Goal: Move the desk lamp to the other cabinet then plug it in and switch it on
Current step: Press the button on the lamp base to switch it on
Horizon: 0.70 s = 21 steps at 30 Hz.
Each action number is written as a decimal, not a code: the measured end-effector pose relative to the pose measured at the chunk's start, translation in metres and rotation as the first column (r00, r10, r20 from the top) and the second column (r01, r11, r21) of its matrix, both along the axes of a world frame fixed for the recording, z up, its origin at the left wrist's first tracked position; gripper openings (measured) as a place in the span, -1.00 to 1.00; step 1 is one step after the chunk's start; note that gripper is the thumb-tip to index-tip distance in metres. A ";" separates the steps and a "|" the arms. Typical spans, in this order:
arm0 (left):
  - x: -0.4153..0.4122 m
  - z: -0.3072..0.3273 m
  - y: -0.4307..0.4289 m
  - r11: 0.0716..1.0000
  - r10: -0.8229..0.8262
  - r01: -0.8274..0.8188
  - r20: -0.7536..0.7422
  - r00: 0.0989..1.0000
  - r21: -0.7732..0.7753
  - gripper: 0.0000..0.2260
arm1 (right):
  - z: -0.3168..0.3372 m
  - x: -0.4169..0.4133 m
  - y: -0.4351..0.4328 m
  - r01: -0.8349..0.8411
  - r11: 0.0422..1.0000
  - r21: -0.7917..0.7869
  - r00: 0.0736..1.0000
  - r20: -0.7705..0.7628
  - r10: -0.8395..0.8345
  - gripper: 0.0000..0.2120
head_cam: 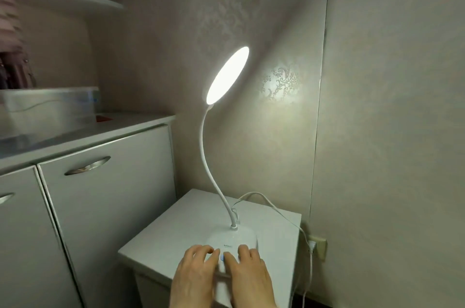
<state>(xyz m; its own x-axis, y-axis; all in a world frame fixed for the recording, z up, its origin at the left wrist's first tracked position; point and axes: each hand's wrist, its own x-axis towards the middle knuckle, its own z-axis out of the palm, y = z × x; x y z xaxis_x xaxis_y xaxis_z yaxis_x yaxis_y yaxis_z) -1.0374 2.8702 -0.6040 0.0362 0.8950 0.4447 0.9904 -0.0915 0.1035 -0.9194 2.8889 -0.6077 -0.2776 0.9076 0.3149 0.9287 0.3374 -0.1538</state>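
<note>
The white desk lamp stands on a low white cabinet point(176, 237) by the wall. Its round head point(227, 75) glows brightly on a curved gooseneck point(205, 157), throwing light on the wallpaper. Both hands rest flat on the lamp's base point(236, 238): my left hand point(195, 272) on its left front, my right hand point(247, 272) on its right front. A small blue light point(222, 258) shows between the fingers. The white cord point(284, 214) runs from the lamp's back over the cabinet edge to a plug in the wall socket point(317, 246).
A taller white cabinet point(105, 197) with curved metal handles stands to the left, carrying a clear plastic box point(47, 106). A shelf point(75, 1) hangs above it. The wall corner is close on the right.
</note>
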 end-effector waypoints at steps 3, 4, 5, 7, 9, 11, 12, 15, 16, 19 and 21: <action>-0.003 -0.002 -0.004 0.995 0.024 -0.020 0.033 0.999 -0.093 -0.48 | 0.006 0.002 0.000 -0.014 0.998 -0.054 0.999 -0.033 0.012 -0.47; -0.003 -0.001 -0.005 0.995 0.026 -0.023 0.032 0.999 -0.095 -0.49 | 0.008 0.003 -0.002 0.001 0.998 -0.055 0.999 -0.040 -0.003 -0.47; -0.005 -0.002 -0.006 0.996 0.020 -0.017 0.033 0.999 -0.084 -0.48 | 0.009 0.003 -0.004 0.017 0.999 -0.036 0.999 -0.045 -0.018 -0.46; -0.006 -0.003 -0.010 0.998 0.008 -0.005 0.046 0.999 -0.067 -0.47 | 0.010 0.002 -0.005 -0.036 0.997 -0.071 0.997 -0.077 0.030 -0.47; -0.008 -0.005 -0.014 0.999 -0.021 0.023 0.054 0.998 -0.035 -0.48 | 0.004 0.001 -0.006 -0.076 0.994 -0.085 0.997 -0.024 0.074 -0.44; -0.011 -0.007 -0.021 0.999 -0.033 0.034 0.057 0.998 -0.027 -0.48 | 0.002 -0.001 -0.007 -0.069 0.992 -0.109 0.998 0.001 0.070 -0.45; -0.012 -0.008 -0.024 0.999 -0.035 0.037 0.059 0.998 -0.020 -0.49 | 0.001 -0.002 -0.008 -0.061 0.993 -0.104 0.998 0.007 0.062 -0.45; -0.014 -0.009 -0.030 0.998 -0.065 0.064 0.068 0.996 0.017 -0.49 | 0.002 -0.001 -0.011 -0.057 0.993 -0.100 0.998 0.005 0.058 -0.43; -0.014 -0.009 -0.032 0.997 -0.076 0.074 0.071 0.995 0.031 -0.49 | 0.001 -0.001 -0.012 -0.050 0.994 -0.095 0.999 0.004 0.050 -0.42; -0.014 -0.007 -0.038 0.994 -0.094 0.088 0.100 0.991 0.062 -0.47 | 0.003 0.000 -0.015 -0.054 0.997 -0.053 0.999 0.004 0.054 -0.42; -0.014 -0.005 -0.041 0.991 -0.109 0.101 0.100 0.989 0.084 -0.47 | 0.004 0.001 -0.012 -0.036 0.996 -0.080 0.999 0.016 0.037 -0.44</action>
<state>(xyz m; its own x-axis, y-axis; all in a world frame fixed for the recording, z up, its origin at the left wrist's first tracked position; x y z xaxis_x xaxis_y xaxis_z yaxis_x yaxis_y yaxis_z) -1.0513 2.8297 -0.6091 0.0776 0.8509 0.5196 0.9591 -0.2061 0.1942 -0.9189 2.8772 -0.6033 -0.3155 0.9190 0.2365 0.9188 0.3581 -0.1660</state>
